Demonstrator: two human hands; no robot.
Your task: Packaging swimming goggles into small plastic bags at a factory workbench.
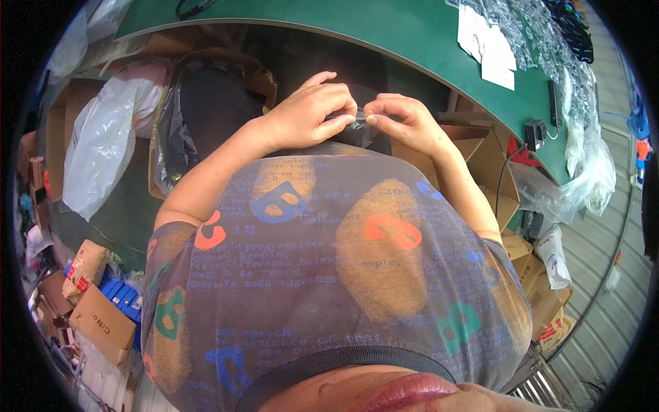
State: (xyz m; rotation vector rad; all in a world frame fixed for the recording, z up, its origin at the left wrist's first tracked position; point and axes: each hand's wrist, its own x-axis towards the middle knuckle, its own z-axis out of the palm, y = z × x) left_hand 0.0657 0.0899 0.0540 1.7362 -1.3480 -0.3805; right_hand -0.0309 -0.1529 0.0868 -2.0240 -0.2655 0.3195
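Note:
Between my two hands is a small piece of clear plastic (360,124), which looks like a little transparent bag. My left hand (317,113) pinches one side of it between thumb and index finger, the little finger lifted away. On the other side, my right hand (410,123) has its thumb and bent index finger closed on the edge. Both hands are held in front of my body, just below the near edge of the green table (302,15). Whatever the plastic contains, if anything, is too small to make out.
White paper sheets (486,49) and a heap of clear plastic bags (532,51) lie on the table's right side. A black plug (535,134) with a cable sits at its edge. An open lined carton (159,147), a white plastic sack (103,141) and brown cardboard boxes (103,319) stand around me.

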